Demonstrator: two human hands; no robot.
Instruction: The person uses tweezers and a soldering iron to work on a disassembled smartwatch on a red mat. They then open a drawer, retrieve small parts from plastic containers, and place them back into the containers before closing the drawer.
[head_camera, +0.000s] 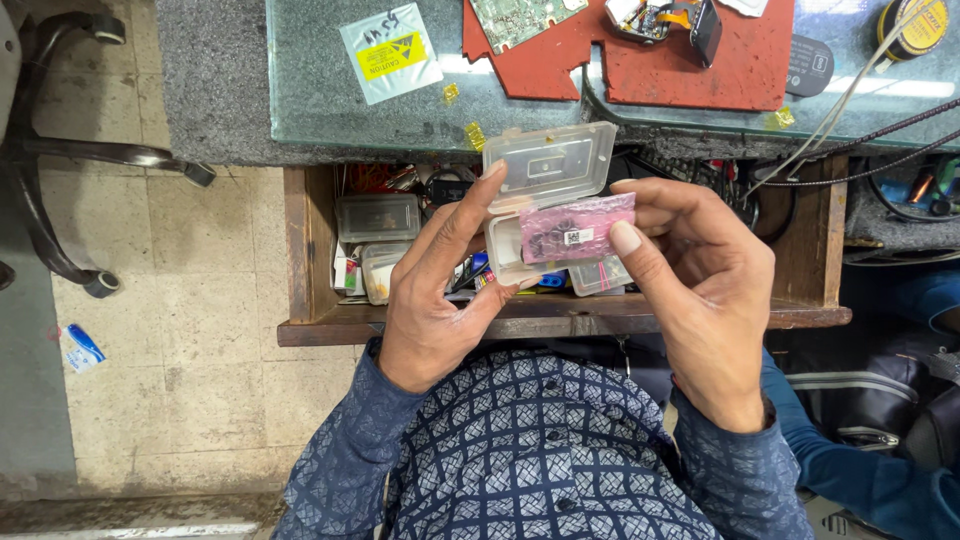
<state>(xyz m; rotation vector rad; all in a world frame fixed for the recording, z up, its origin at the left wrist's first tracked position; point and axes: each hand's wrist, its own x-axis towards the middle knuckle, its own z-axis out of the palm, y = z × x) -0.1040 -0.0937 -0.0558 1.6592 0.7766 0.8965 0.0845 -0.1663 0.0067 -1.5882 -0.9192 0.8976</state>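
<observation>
Glass-topped work surface (330, 110) at the top of the view, with an open wooden drawer (300, 250) below its edge and a tiled floor to the left. Both hands are raised over the drawer. Left hand (440, 290): its grip is closed on a small clear plastic case (545, 170), whose hinged lid stands open and upright; the index fingertip rests on the lid's left edge, while the thumb side is hidden behind the case. Right hand (690, 270): its grip is closed on a pink translucent bag (578, 228), pinched between the thumb in front and the fingers behind. The bag bears a small white label and lies across the case's lower tray, touching it.

On the surface lie a red mat (700, 70) carrying a green circuit board (515, 18), a clear bag with a yellow label (390, 50), and, at the far right, a dark round tin (915, 28). Inside the drawer sit further clear plastic boxes (378, 215) among small loose parts. A chair base (70, 150) stands on the floor at left. The person's sleeves are dark blue with a pale grid pattern.
</observation>
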